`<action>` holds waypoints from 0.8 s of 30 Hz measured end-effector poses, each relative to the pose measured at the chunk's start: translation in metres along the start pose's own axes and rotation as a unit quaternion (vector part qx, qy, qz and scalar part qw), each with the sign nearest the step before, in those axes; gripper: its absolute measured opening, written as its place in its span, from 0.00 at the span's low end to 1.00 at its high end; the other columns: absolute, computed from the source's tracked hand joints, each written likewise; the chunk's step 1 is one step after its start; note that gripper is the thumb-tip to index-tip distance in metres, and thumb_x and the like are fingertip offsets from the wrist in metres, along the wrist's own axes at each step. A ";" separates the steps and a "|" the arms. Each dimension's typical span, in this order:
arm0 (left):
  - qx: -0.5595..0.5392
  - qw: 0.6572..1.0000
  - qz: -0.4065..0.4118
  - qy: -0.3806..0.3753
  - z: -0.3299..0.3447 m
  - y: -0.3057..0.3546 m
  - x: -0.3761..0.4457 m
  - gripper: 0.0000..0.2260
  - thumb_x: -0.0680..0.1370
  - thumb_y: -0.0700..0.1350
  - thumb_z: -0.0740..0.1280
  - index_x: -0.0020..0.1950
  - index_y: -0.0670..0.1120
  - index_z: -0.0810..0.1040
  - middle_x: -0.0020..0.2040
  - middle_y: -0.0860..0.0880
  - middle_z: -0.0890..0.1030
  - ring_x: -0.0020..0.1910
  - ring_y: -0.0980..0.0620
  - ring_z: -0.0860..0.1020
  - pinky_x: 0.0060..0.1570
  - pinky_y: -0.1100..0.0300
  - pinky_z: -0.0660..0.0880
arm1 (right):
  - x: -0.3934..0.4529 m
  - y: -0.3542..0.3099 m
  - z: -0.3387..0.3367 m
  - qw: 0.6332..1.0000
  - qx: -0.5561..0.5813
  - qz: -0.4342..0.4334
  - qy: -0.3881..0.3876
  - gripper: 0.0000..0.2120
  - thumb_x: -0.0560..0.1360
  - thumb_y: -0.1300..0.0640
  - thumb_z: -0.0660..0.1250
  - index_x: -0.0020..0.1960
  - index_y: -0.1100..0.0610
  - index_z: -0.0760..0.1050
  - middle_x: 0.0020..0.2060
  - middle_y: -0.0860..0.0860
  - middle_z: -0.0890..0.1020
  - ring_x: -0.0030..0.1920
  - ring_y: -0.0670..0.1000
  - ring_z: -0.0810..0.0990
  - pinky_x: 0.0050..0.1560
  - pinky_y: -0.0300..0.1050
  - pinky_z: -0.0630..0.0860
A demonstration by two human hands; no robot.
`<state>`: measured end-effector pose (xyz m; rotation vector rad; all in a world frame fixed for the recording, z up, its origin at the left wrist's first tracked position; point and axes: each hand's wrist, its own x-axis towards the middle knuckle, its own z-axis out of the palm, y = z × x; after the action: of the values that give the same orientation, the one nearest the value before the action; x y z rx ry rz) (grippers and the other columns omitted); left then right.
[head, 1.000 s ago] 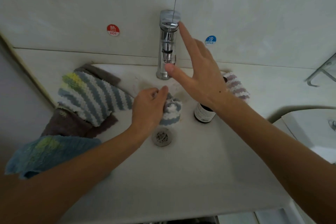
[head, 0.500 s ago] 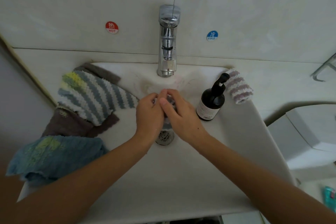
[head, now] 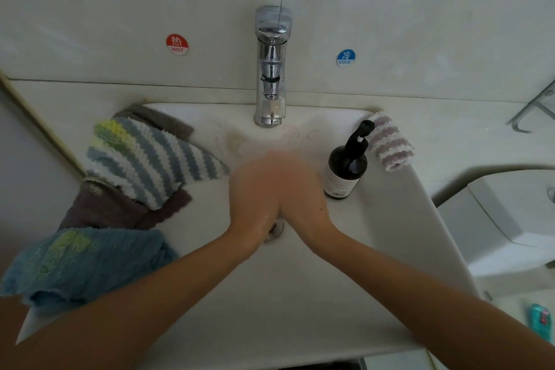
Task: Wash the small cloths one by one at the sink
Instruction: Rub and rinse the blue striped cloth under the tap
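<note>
My left hand (head: pixel 255 189) and my right hand (head: pixel 303 189) are pressed together over the drain (head: pixel 275 230), below the chrome faucet (head: pixel 271 69). Both are blurred by motion. The small blue-and-white cloth they hold is hidden between them. A large blue-white striped cloth (head: pixel 144 159) lies on the sink's left rim over a brown cloth (head: pixel 102 210). A light blue cloth (head: pixel 84 264) hangs nearer me on the left. A pink-striped cloth (head: pixel 389 141) sits at the sink's back right corner.
A dark pump bottle (head: pixel 345 168) stands in the white sink (head: pixel 390 249) just right of my right hand. Hot and cold stickers flank the faucet on the wall. A white toilet cistern (head: pixel 510 219) is to the right.
My right hand left the faucet handle and came down onto the cloth in my left hand. Both hands now move fast together over the drain.
</note>
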<state>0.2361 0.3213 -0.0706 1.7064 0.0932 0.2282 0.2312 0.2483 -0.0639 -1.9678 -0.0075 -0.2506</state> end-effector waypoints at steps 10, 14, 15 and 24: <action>0.003 0.997 -0.030 -0.073 -0.004 0.001 -0.001 0.18 0.79 0.64 0.54 0.49 0.51 0.72 0.42 0.51 0.80 0.43 0.49 0.81 0.45 0.41 0.80 | 0.002 0.005 -0.006 0.994 0.038 -0.076 0.076 0.16 0.81 0.49 0.55 0.35 0.50 0.65 0.28 0.45 0.69 0.29 0.46 0.68 0.31 0.49 0.68; 0.067 0.979 -0.094 -0.166 -0.015 0.008 0.008 0.35 0.69 0.77 0.44 0.54 0.54 0.74 0.46 0.50 0.82 0.40 0.52 0.83 0.42 0.51 0.81 | 0.002 0.011 -0.004 0.985 0.004 -0.147 0.091 0.12 0.80 0.49 0.53 0.42 0.53 0.68 0.34 0.44 0.70 0.34 0.43 0.69 0.35 0.41 0.70; 0.071 0.976 -0.099 -0.180 -0.018 0.011 0.008 0.33 0.71 0.74 0.44 0.53 0.53 0.76 0.44 0.50 0.83 0.37 0.54 0.82 0.37 0.57 0.80 | 0.002 0.012 -0.004 0.982 -0.004 -0.165 0.096 0.11 0.80 0.51 0.53 0.44 0.54 0.69 0.36 0.44 0.70 0.35 0.42 0.69 0.37 0.37 0.69; -0.041 0.998 -0.013 -0.033 -0.016 0.010 -0.002 0.06 0.82 0.50 0.60 0.48 0.53 0.74 0.42 0.50 0.81 0.40 0.56 0.82 0.39 0.59 0.81 | -0.002 0.008 -0.002 0.997 0.066 -0.044 -0.019 0.23 0.77 0.39 0.51 0.60 0.54 0.71 0.53 0.50 0.77 0.51 0.43 0.78 0.52 0.39 0.77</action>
<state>0.2299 0.3344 -0.0586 1.6279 0.0560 0.1533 0.2294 0.2433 -0.0704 -1.8426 -0.1336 -0.2638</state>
